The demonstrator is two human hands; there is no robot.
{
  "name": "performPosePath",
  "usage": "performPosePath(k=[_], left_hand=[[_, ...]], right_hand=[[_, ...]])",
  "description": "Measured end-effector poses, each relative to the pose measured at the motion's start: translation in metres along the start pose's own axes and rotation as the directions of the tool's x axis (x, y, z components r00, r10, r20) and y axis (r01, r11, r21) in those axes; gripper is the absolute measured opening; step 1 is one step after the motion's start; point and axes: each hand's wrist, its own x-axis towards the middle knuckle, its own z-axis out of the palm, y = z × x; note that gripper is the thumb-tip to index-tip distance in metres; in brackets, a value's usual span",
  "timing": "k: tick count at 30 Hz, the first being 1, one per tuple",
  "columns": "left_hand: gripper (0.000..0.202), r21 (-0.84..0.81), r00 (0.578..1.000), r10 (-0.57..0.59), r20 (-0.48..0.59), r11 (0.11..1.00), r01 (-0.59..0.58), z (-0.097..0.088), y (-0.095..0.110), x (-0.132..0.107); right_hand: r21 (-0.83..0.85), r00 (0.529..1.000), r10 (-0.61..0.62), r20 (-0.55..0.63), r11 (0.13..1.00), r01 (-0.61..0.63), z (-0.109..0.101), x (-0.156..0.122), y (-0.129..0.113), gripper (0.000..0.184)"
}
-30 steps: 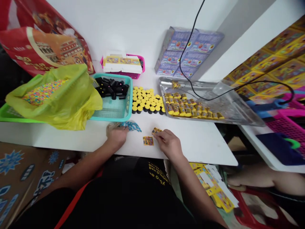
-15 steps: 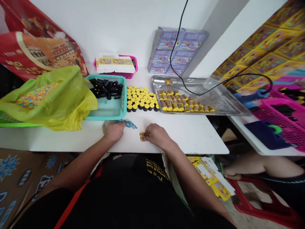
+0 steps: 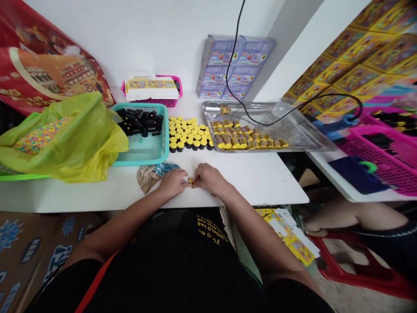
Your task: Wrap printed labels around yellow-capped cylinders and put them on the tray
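My left hand (image 3: pixel 172 183) and my right hand (image 3: pixel 208 177) meet at the near edge of the white table (image 3: pixel 260 178). Between their fingertips they pinch a small yellow printed label (image 3: pixel 191 181). A crumpled beige and blue cloth (image 3: pixel 151 174) lies just left of my left hand. Behind the hands stands a block of black tubes with yellow caps (image 3: pixel 188 135). Right of it a metal tray (image 3: pixel 293 130) holds a row of labelled yellow tubes (image 3: pixel 244 139). A teal basket (image 3: pixel 146 145) holds bare black tubes (image 3: pixel 138 121).
A yellow bag of coloured sweets (image 3: pixel 55 139) sits in a green tray at left, a red bag (image 3: pixel 42 74) behind it. A pink basket (image 3: pixel 151 89) and purple boxes (image 3: pixel 228 67) line the wall. A black cable (image 3: pixel 260 121) crosses the tray. Another person's leg (image 3: pixel 352 219) is at right.
My left hand left the cloth and moved right to meet my right hand. The labels that lay flat on the table are now gathered between both hands' fingers.
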Motion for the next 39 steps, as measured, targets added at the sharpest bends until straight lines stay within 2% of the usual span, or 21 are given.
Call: performPosePath(k=[3, 7, 12, 15, 17, 21, 25, 28, 31, 33, 35, 37, 39], left_hand=[[0.032, -0.048, 1.000, -0.012, -0.013, 0.999, 0.011, -0.001, -0.001, 0.004], [0.025, -0.113, 1.000, 0.003, -0.017, 0.994, -0.005, -0.003, -0.001, 0.004], [0.016, -0.394, 0.999, -0.027, -0.025, 0.919, 0.015, 0.002, -0.001, 0.017], [0.010, -0.538, 0.999, -0.041, 0.028, 0.842, 0.049, 0.007, 0.002, 0.027], [0.011, -0.564, 0.996, -0.041, 0.076, 0.822, 0.077, 0.008, 0.007, 0.032], [0.008, -0.462, 0.995, -0.014, 0.094, 0.885, 0.056, 0.006, 0.016, 0.035], [0.008, -0.318, 0.998, 0.011, 0.062, 0.948, 0.009, 0.007, 0.019, 0.036], [0.008, -0.259, 0.998, 0.025, 0.050, 0.966, -0.011, 0.011, 0.020, 0.038], [0.007, -0.263, 0.998, 0.010, 0.058, 0.965, 0.006, 0.009, 0.023, 0.035], [0.008, -0.236, 0.999, -0.007, 0.044, 0.972, 0.017, 0.001, 0.024, 0.027], [0.017, -0.122, 1.000, -0.008, -0.015, 0.992, 0.007, -0.010, 0.021, 0.013], [0.025, 0.047, 0.997, -0.010, -0.078, 0.999, 0.014, -0.020, 0.011, -0.003], [0.035, 0.183, 0.994, -0.065, -0.084, 0.980, 0.080, -0.026, -0.005, -0.017]], right_hand=[[0.073, 1.000, 0.003, -0.021, 0.997, -0.001, 0.002, 0.001, 0.001, 0.023], [0.255, 0.995, 0.080, -0.058, 0.965, -0.063, 0.006, -0.003, 0.005, 0.019], [0.449, 0.977, 0.125, -0.171, 0.893, -0.036, 0.010, -0.010, 0.015, 0.005], [0.445, 0.966, 0.116, -0.231, 0.896, -0.002, 0.012, -0.012, 0.022, 0.009], [0.394, 0.968, 0.093, -0.231, 0.919, 0.006, 0.011, -0.013, 0.025, 0.014], [0.302, 0.959, 0.066, -0.275, 0.953, 0.021, 0.008, -0.019, 0.029, 0.017], [0.354, 0.930, 0.126, -0.346, 0.935, 0.005, 0.010, -0.022, 0.035, 0.012], [0.363, 0.923, 0.151, -0.353, 0.932, -0.013, 0.012, -0.023, 0.039, 0.014], [0.303, 0.925, 0.148, -0.350, 0.952, -0.038, 0.012, -0.023, 0.041, 0.019], [0.253, 0.921, 0.150, -0.360, 0.966, -0.059, 0.011, -0.024, 0.041, 0.020], [0.226, 0.908, 0.155, -0.388, 0.972, -0.069, 0.010, -0.025, 0.042, 0.020], [0.260, 0.890, 0.180, -0.419, 0.963, -0.073, 0.010, -0.027, 0.044, 0.019], [0.358, 0.861, 0.254, -0.441, 0.929, -0.090, 0.011, -0.027, 0.048, 0.018]])
